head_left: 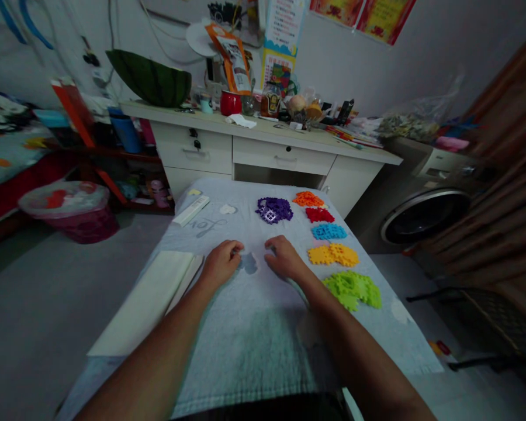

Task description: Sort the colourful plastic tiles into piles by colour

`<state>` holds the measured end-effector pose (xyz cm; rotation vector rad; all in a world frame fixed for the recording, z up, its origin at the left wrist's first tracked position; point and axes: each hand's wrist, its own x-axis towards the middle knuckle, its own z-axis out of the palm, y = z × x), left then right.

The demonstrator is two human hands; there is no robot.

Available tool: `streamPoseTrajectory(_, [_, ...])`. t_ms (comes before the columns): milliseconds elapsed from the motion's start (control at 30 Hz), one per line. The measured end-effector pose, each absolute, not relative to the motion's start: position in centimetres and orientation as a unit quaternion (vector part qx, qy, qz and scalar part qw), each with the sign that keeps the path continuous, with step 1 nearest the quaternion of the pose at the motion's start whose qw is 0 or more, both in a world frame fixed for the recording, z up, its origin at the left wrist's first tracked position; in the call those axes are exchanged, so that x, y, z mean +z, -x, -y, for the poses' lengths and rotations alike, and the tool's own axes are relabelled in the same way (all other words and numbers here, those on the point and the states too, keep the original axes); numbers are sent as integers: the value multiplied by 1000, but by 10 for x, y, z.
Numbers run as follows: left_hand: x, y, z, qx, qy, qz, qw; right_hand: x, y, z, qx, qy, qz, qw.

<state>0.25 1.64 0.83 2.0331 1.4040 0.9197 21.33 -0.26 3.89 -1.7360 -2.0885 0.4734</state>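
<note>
My left hand [221,263] and my right hand [284,257] rest knuckles-up on a pale blue towel-covered table [254,333], fingers curled under, a small gap between them. Nothing shows in either hand. Beyond the right hand lie sorted heaps of plastic interlocking pieces: purple [274,209], orange [308,199], red [319,215], blue [328,231], yellow [333,255] and green [353,289]. The yellow heap is nearest my right hand.
A folded white cloth [151,298] lies at the table's left edge, a white flat box [191,210] at the far left corner. Behind stands a cluttered cream desk [263,146], a washing machine [425,216] to the right, a covered pink tub [72,210] on the floor to the left.
</note>
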Motion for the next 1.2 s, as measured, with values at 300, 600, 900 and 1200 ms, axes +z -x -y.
streamPoseTrajectory(300, [7, -1, -18, 326, -757, -509, 248, 34, -210, 35, 116, 613, 770, 132])
streamPoseTrajectory(600, [8, -1, -17, 312, -764, -509, 243, 20, -203, 39, 76, 629, 755, 170])
streamPoseTrajectory(900, [7, -1, -19, 292, -769, -514, 243, 55, -255, 50, 106, 588, 760, 256])
streamPoseTrajectory(1200, [7, -3, -18, 265, -807, -476, 228, 57, -377, 111, -44, 796, 539, 270])
